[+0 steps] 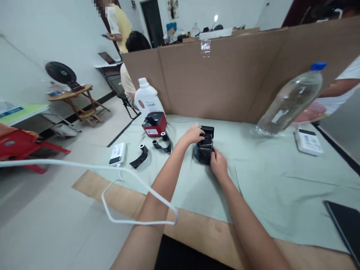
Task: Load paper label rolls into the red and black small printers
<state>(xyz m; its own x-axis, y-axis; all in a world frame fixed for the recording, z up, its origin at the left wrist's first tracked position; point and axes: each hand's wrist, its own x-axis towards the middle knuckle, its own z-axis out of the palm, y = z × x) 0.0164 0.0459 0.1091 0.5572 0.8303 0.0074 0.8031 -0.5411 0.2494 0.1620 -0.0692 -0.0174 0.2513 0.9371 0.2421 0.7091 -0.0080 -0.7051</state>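
Note:
A small black device [204,147] with its lid open stands on the pale green cloth [261,176] at the table's middle. My left hand [192,135] rests on its top left with fingers curled against it. My right hand [218,162] grips its lower right side. Left of it lie a red and black device [154,125], a black strip on a small spool [162,144] and a curled black strip [140,156].
A white detergent bottle [148,98] stands behind the red device. A clear water bottle [289,99] and a white gadget [308,141] sit at right, a dark tablet [345,222] at the near right. A white power bank [117,153] with its cable [132,176] lies left. Cardboard walls [225,75] back the table. People are nearby.

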